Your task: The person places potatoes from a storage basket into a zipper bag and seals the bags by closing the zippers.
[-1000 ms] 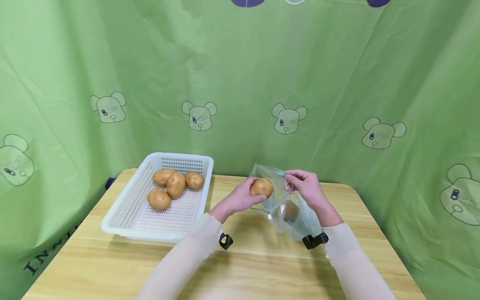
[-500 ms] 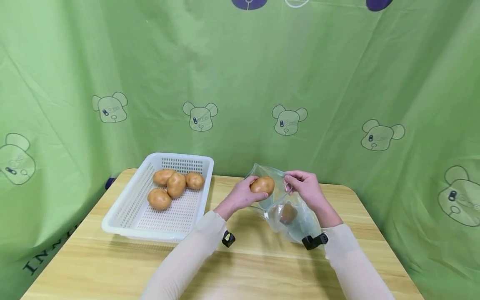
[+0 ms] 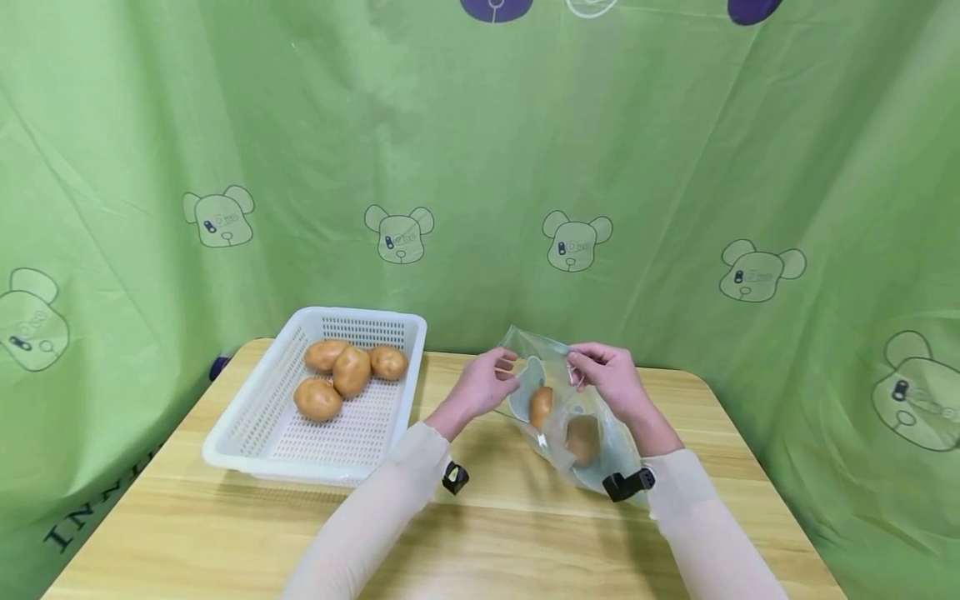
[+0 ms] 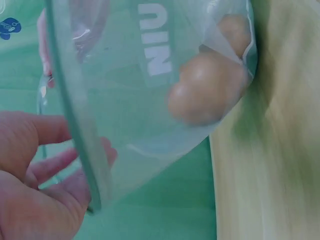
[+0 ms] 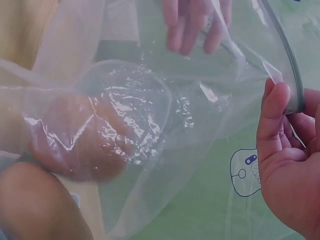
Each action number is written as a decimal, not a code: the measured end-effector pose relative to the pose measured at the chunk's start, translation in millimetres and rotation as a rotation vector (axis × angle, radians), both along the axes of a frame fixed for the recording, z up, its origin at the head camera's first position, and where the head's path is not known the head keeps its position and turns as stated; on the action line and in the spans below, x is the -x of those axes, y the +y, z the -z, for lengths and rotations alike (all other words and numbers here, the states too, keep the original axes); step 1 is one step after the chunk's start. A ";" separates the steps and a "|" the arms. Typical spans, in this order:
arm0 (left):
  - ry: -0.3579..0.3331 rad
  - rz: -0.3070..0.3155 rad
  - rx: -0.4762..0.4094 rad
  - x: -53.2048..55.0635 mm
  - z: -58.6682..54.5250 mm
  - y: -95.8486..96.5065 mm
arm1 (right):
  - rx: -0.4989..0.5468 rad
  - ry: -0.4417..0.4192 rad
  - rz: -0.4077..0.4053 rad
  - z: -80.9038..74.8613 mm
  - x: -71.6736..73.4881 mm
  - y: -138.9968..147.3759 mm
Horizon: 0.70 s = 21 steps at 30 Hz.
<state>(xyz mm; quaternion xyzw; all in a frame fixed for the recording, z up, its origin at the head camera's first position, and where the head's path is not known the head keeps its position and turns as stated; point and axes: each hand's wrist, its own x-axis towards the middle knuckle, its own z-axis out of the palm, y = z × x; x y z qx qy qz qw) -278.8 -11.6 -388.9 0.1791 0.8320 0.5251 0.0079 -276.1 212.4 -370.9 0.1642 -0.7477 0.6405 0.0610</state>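
My left hand [image 3: 483,383] is at the mouth of a clear, green-tinted plastic zip bag [image 3: 557,421], its fingers loosely spread with nothing between them. In the left wrist view some fingertips [image 4: 109,151] show through the film, just inside the rim. My right hand [image 3: 611,379] pinches the opposite side of the bag's rim between thumb and fingers. Inside the bag, one potato [image 3: 542,407] is below the left hand, and another potato [image 3: 582,440] lies lower down. The left wrist view shows both through the plastic, slightly blurred.
A white perforated plastic basket [image 3: 416,392] with several potatoes [image 3: 351,371] stands to the left on the wooden table [image 3: 510,533]. Behind the table hangs a green curtain [image 3: 480,283] printed with bear heads.
The left hand has let go of its potato, which has dropped down into the bag. The right hand still pinches the rim in nearly the same place.
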 end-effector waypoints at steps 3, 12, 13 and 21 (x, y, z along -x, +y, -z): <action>0.019 0.063 -0.009 0.2 -5.6 -7.1 | 0.004 -0.004 0.006 1.8 0.5 1.2; 0.056 0.081 0.083 5.7 -31.4 -56.0 | -0.002 -0.002 0.027 3.3 0.6 1.5; 0.057 0.074 0.094 7.7 -33.3 -63.5 | -0.001 -0.001 0.026 3.5 0.4 1.5; 0.044 0.017 0.145 26.0 -35.9 -128.1 | 0.004 -0.005 0.022 6.9 1.4 1.4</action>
